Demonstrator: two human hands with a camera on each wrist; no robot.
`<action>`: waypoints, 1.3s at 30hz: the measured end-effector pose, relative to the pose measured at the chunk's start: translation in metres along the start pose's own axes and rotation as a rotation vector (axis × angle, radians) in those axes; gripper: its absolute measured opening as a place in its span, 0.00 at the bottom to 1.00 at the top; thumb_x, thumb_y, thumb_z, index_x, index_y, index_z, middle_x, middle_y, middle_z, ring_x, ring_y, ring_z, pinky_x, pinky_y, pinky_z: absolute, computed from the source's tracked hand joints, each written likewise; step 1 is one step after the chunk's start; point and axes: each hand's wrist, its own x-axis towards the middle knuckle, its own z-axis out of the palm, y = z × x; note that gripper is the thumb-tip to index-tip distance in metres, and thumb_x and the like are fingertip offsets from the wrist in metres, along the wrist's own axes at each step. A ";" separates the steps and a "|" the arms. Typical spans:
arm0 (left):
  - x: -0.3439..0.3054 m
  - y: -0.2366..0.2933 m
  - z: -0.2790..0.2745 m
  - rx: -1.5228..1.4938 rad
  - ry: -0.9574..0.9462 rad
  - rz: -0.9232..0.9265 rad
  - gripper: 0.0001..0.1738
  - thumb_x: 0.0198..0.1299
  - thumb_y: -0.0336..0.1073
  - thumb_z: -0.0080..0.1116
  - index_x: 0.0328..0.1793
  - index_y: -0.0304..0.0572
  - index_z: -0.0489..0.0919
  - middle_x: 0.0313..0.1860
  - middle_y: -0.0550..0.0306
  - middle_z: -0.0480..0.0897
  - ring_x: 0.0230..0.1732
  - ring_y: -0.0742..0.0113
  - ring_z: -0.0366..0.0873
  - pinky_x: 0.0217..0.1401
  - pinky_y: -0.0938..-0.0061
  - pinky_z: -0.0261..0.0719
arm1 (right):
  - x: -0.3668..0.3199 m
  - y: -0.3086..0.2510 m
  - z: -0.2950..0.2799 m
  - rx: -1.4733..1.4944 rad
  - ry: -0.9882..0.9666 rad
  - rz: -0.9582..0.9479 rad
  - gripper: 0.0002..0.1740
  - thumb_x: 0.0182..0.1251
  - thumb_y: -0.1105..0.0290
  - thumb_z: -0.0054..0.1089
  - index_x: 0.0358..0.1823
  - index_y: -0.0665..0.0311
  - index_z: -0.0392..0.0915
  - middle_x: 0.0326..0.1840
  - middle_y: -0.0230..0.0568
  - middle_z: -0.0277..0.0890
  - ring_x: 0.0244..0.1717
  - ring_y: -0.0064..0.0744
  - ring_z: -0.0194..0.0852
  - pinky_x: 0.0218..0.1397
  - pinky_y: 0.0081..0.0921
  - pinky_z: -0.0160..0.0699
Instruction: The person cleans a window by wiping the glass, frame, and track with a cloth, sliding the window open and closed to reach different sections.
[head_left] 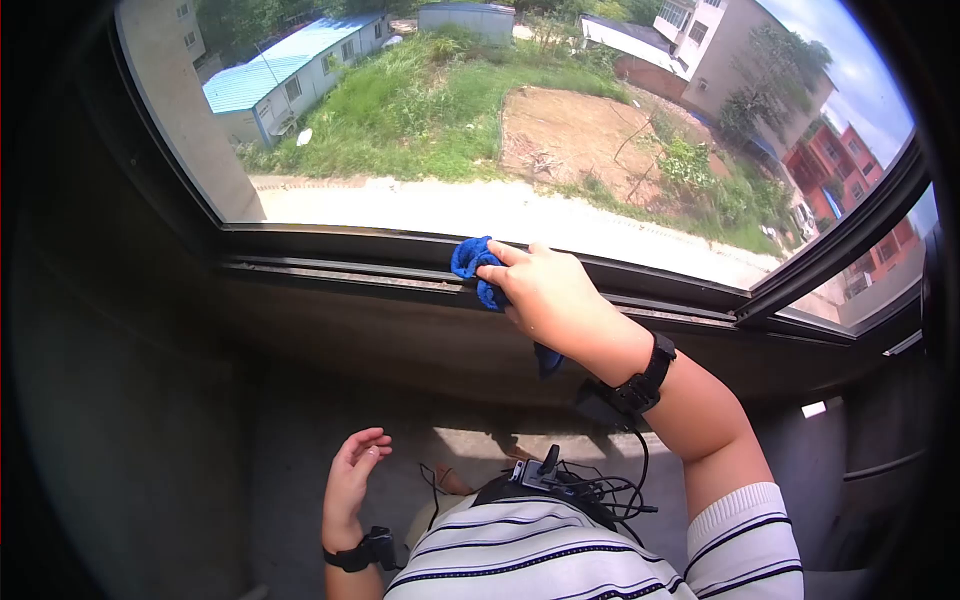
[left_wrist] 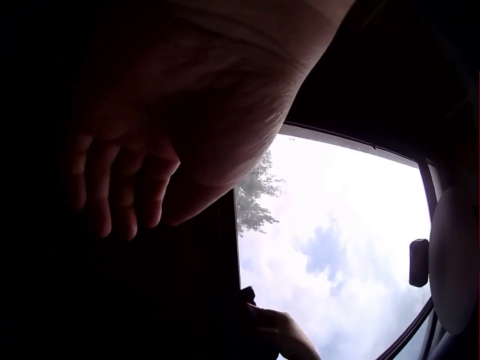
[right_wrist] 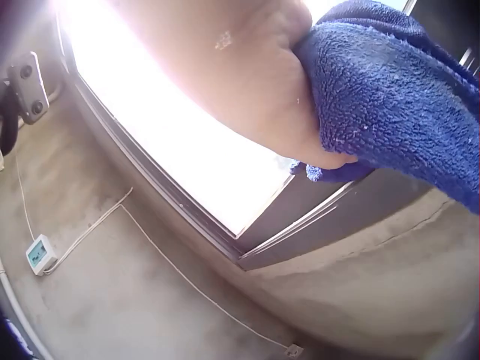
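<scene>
A blue fuzzy cloth (head_left: 470,258) is bunched under the fingers of my right hand (head_left: 550,290), which grips it at the lower window frame (head_left: 330,240), right over the track (head_left: 350,277). In the right wrist view the cloth (right_wrist: 390,97) spreads out from beneath the palm, and part of it hangs below the hand. My left hand (head_left: 353,478) hangs low by the body, away from the window, fingers loosely bent and holding nothing. The left wrist view shows that hand's fingers (left_wrist: 127,184) in deep shadow.
A window divider (head_left: 800,265) rises at the right. Black cables (head_left: 600,488) and a device sit at the waist. A small white box with a display (right_wrist: 41,255) hangs on the wall, with a thin cord (right_wrist: 187,277) running along it. Grass and buildings lie outside.
</scene>
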 end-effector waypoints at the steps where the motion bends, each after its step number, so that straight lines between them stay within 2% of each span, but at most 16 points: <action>1: 0.002 -0.001 0.003 -0.003 -0.014 -0.004 0.17 0.70 0.29 0.53 0.63 0.35 0.76 0.54 0.52 0.82 0.53 0.66 0.80 0.61 0.73 0.76 | -0.017 0.010 -0.003 0.009 0.070 0.000 0.22 0.51 0.75 0.65 0.52 0.57 0.83 0.64 0.42 0.75 0.45 0.47 0.79 0.47 0.39 0.85; 6: 0.010 0.003 0.028 0.032 -0.040 -0.008 0.18 0.70 0.30 0.54 0.64 0.35 0.76 0.55 0.52 0.82 0.53 0.67 0.80 0.61 0.73 0.76 | -0.081 0.059 -0.024 0.028 -0.042 0.152 0.28 0.46 0.73 0.70 0.55 0.53 0.83 0.68 0.35 0.74 0.45 0.43 0.78 0.50 0.36 0.83; 11: 0.016 0.005 0.060 0.061 -0.049 -0.005 0.18 0.70 0.30 0.54 0.64 0.35 0.76 0.55 0.52 0.83 0.54 0.67 0.80 0.61 0.73 0.76 | -0.131 0.104 -0.035 0.040 -0.059 0.205 0.29 0.45 0.73 0.69 0.54 0.52 0.84 0.68 0.34 0.75 0.46 0.41 0.79 0.51 0.35 0.83; 14: 0.021 0.004 0.081 0.079 -0.053 -0.010 0.17 0.70 0.30 0.53 0.64 0.35 0.76 0.55 0.52 0.83 0.54 0.67 0.80 0.61 0.73 0.76 | -0.165 0.132 -0.044 0.057 -0.056 0.306 0.27 0.44 0.73 0.69 0.52 0.51 0.85 0.66 0.30 0.77 0.44 0.40 0.78 0.51 0.34 0.84; 18: 0.026 0.009 0.116 0.094 -0.057 -0.024 0.17 0.70 0.29 0.53 0.63 0.35 0.76 0.55 0.52 0.83 0.55 0.67 0.80 0.61 0.73 0.77 | -0.213 0.171 -0.047 0.084 -0.049 0.392 0.26 0.46 0.73 0.67 0.52 0.52 0.86 0.67 0.31 0.77 0.47 0.42 0.79 0.54 0.35 0.83; 21: 0.030 0.014 0.140 0.091 -0.084 -0.022 0.16 0.70 0.28 0.53 0.63 0.34 0.76 0.55 0.52 0.83 0.56 0.66 0.80 0.62 0.72 0.77 | -0.242 0.192 -0.051 0.115 -0.022 0.461 0.26 0.47 0.73 0.66 0.53 0.53 0.85 0.66 0.35 0.77 0.50 0.44 0.81 0.58 0.35 0.81; 23: 0.030 0.018 0.156 0.095 -0.124 0.009 0.16 0.70 0.27 0.53 0.63 0.34 0.76 0.54 0.52 0.83 0.56 0.66 0.80 0.63 0.72 0.77 | -0.262 0.206 -0.050 0.111 0.022 0.596 0.25 0.48 0.73 0.65 0.53 0.56 0.85 0.65 0.40 0.78 0.54 0.45 0.81 0.60 0.35 0.80; 24: 0.030 0.018 0.161 0.099 -0.133 0.017 0.16 0.70 0.27 0.53 0.63 0.34 0.76 0.54 0.52 0.82 0.56 0.66 0.79 0.64 0.72 0.77 | -0.271 0.209 -0.050 0.092 0.055 0.596 0.25 0.49 0.73 0.64 0.54 0.58 0.84 0.63 0.46 0.78 0.56 0.48 0.80 0.60 0.37 0.79; 27: 0.028 0.019 0.173 0.114 -0.153 -0.003 0.16 0.70 0.27 0.54 0.62 0.34 0.76 0.54 0.52 0.83 0.56 0.67 0.80 0.63 0.72 0.77 | -0.271 0.201 -0.047 0.082 0.111 0.694 0.25 0.50 0.73 0.63 0.54 0.60 0.83 0.62 0.48 0.78 0.56 0.49 0.80 0.60 0.37 0.79; 28: 0.030 0.020 0.174 0.113 -0.148 0.006 0.16 0.70 0.27 0.54 0.62 0.34 0.76 0.54 0.52 0.83 0.56 0.67 0.80 0.63 0.72 0.77 | -0.274 0.204 -0.044 0.105 0.124 0.669 0.26 0.50 0.72 0.63 0.56 0.61 0.81 0.60 0.51 0.79 0.56 0.50 0.79 0.60 0.38 0.78; 31: 0.025 0.020 0.175 0.111 -0.155 0.007 0.16 0.70 0.28 0.54 0.62 0.34 0.76 0.54 0.52 0.83 0.55 0.67 0.80 0.63 0.73 0.77 | -0.268 0.202 -0.031 0.061 0.190 0.614 0.28 0.51 0.72 0.64 0.58 0.62 0.78 0.58 0.53 0.79 0.55 0.51 0.79 0.59 0.39 0.78; 33: 0.027 0.021 0.166 0.120 -0.096 0.049 0.15 0.71 0.29 0.53 0.62 0.35 0.77 0.53 0.52 0.83 0.53 0.66 0.81 0.60 0.73 0.78 | -0.253 0.186 -0.024 0.030 0.170 0.576 0.37 0.50 0.72 0.68 0.66 0.65 0.67 0.56 0.50 0.77 0.52 0.50 0.78 0.56 0.40 0.78; 35: 0.030 0.024 0.155 0.090 -0.051 0.059 0.15 0.72 0.30 0.52 0.62 0.35 0.77 0.52 0.52 0.84 0.53 0.66 0.81 0.59 0.73 0.78 | -0.235 0.167 -0.015 -0.002 0.148 0.565 0.41 0.50 0.71 0.70 0.68 0.67 0.63 0.55 0.49 0.77 0.50 0.50 0.77 0.54 0.40 0.79; 37: 0.031 0.029 0.145 0.077 -0.039 0.057 0.15 0.72 0.30 0.52 0.62 0.35 0.77 0.52 0.52 0.84 0.52 0.66 0.82 0.59 0.73 0.78 | -0.215 0.150 -0.011 0.035 0.137 0.561 0.42 0.50 0.70 0.72 0.68 0.69 0.63 0.56 0.54 0.76 0.50 0.50 0.77 0.52 0.41 0.80; 39: 0.032 0.034 0.132 0.072 -0.026 0.077 0.15 0.72 0.31 0.52 0.62 0.35 0.77 0.52 0.52 0.84 0.52 0.66 0.82 0.59 0.72 0.78 | -0.197 0.139 0.004 -0.033 0.235 0.421 0.43 0.50 0.69 0.72 0.69 0.70 0.63 0.57 0.59 0.75 0.51 0.51 0.78 0.53 0.40 0.81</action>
